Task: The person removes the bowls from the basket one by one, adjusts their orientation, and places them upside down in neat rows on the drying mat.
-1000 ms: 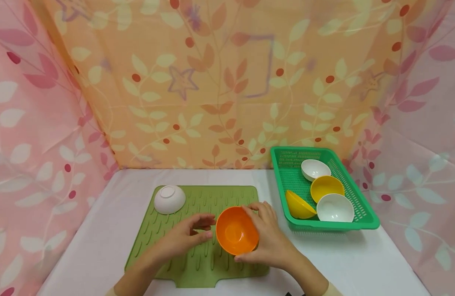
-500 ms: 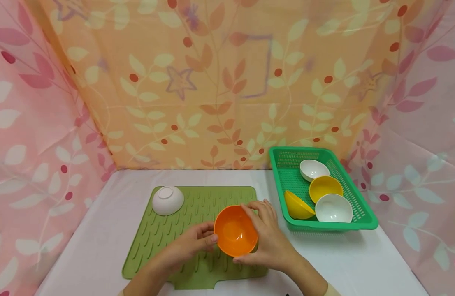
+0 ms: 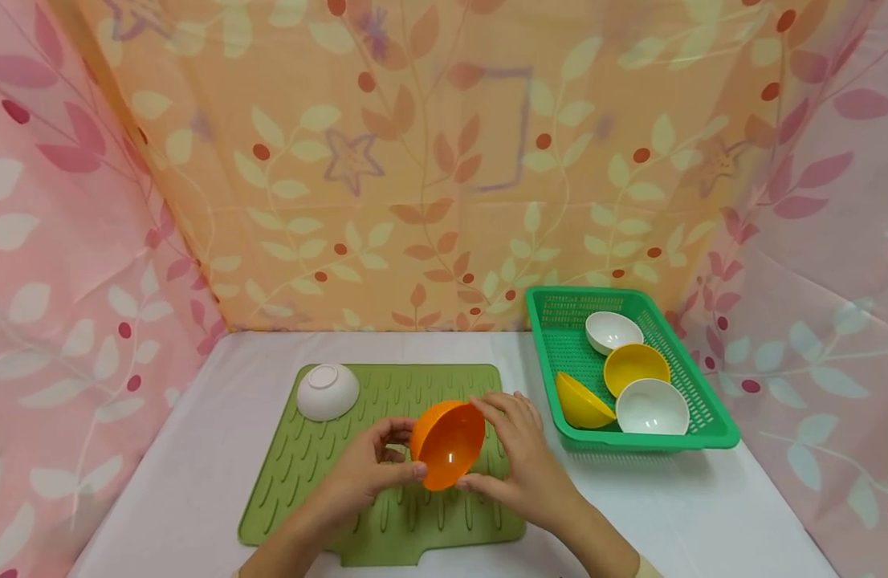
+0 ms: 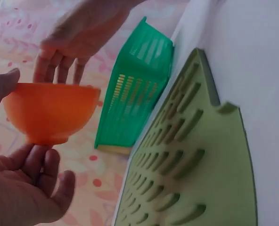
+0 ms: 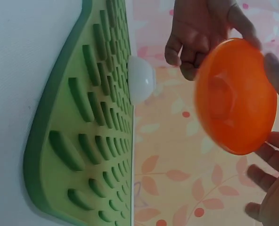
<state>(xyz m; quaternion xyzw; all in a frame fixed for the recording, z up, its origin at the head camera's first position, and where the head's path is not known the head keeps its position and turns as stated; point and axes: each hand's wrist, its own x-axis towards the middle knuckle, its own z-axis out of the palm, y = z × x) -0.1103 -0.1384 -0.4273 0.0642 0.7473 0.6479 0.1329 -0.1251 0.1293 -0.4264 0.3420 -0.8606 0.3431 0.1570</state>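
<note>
Tilted on its side, an orange bowl (image 3: 451, 445) is held above the green ridged drying mat (image 3: 386, 514), its opening turned toward the right. My left hand (image 3: 364, 466) pinches it with the thumb at the rim and fingers against the foot, as the left wrist view shows on the bowl (image 4: 52, 110). Thumb and fingertips of my right hand (image 3: 516, 457) touch opposite sides of the rim; the right wrist view looks into the bowl (image 5: 238, 94). Upside down on the mat's far left corner rests a white bowl (image 3: 328, 392).
At the back right stands a green perforated basket (image 3: 704, 440). Inside it are white bowls (image 3: 652, 407) and yellow bowls (image 3: 584, 401). Patterned curtains (image 3: 429, 201) enclose the white table (image 3: 177, 474) at the back and sides.
The left hand has closed in on the bowl from the left and taken hold of it. The bowl has turned from facing up at the camera to facing right.
</note>
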